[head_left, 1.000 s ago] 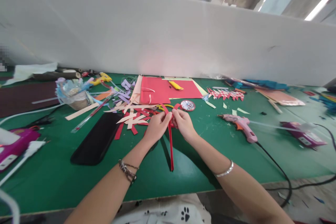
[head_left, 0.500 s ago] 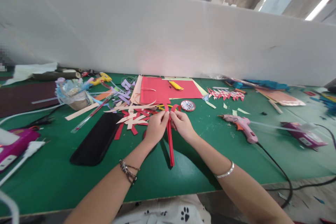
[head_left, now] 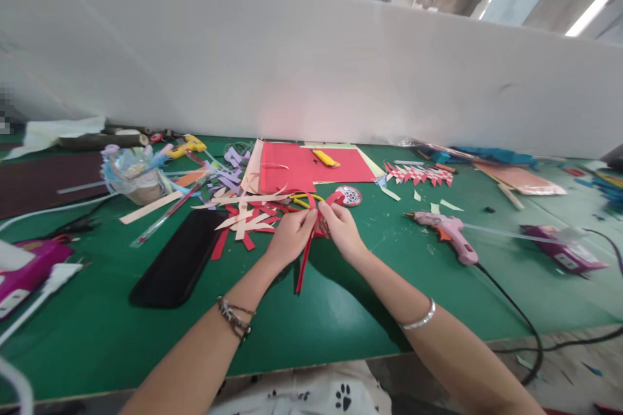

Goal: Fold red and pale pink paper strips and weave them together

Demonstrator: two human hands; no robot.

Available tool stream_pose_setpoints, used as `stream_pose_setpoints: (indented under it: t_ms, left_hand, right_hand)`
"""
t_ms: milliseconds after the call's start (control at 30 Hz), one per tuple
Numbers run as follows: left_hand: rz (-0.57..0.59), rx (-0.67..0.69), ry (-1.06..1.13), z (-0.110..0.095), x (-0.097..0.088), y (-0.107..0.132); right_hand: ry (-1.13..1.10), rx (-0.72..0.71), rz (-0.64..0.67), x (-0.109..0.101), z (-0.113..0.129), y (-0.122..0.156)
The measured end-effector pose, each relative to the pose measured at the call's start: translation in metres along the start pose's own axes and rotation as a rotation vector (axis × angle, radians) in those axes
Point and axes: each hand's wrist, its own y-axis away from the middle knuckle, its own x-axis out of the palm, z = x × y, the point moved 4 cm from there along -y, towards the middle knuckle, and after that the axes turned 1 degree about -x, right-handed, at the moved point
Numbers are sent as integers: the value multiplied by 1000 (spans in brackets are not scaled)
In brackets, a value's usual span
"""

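Red paper strips [head_left: 304, 266] are pinched between my two hands, over the table's middle. My left hand [head_left: 293, 232] grips them from the left with thumb and fingers pressed together. From the right, my right hand [head_left: 339, 225] pinches them close beside it. The lower ends hang toward me, tilted a little left, and short ends stick out above the fingers. Where the strips cross is partly hidden by the fingers. Just behind my hands lie yellow-handled scissors [head_left: 302, 197], partly covered. A round patterned disc [head_left: 349, 196] sits beyond my right hand.
Left of my hands lie cut pink and red strips [head_left: 242, 223] and a black phone-like slab [head_left: 178, 262]. Red paper sheets [head_left: 292, 172] with a yellow cutter [head_left: 326, 158] lie behind. A pink glue gun [head_left: 450, 233], its cord trailing off the edge, and a woven paper piece [head_left: 418, 174] are right.
The hanging ends of the red strips have swung to the left and look narrower. My right hand has turned slightly, and an upper end now points out to the right.
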Motion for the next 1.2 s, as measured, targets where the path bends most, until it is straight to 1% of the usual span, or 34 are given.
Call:
stream_pose_setpoints:
  t_ms: [67,167,333,500,533,567,667,733,800,900,1000,1100,1200]
  left_hand:
    - [-49,-3,-16,2,-2,0]
    - [-109,-27,-60,4,-4,0]
    - [-165,-29,-116,1,-6,2]
    - [-294,-37,-121,0,-12,2]
    - [-289,-41,-104,1,-12,2]
    - [-256,-52,-74,2,-10,1]
    - [-81,-106,31,4,-1,1]
    - [-22,-120,57,5,3,2]
    - [-47,-103,22,5,2,2]
    - [-111,-57,-60,4,-1,1]
    - [-121,-50,-88,5,-2,1]
    - [-143,-53,-79,3,-3,2]
    - [-197,-40,-79,1,-5,3]
  right_hand:
    - [27,-11,44,4,3,1]
    - [65,-37,74,7,5,3]
    - [140,-59,78,7,2,3]
    - [224,-39,57,5,-5,2]
    - [228,-44,45,4,-5,2]
    - [223,-51,29,3,-5,2]
    - [151,-64,-37,-3,-3,0]
    - [102,-57,-57,-5,-2,-1]
    - [82,-51,-46,-5,-2,-1]
    - [102,-60,20,0,-3,0]
    - [119,-63,92,5,-4,2]
    - [123,-64,111,7,-3,3]
    - [134,-52,113,7,-4,3]
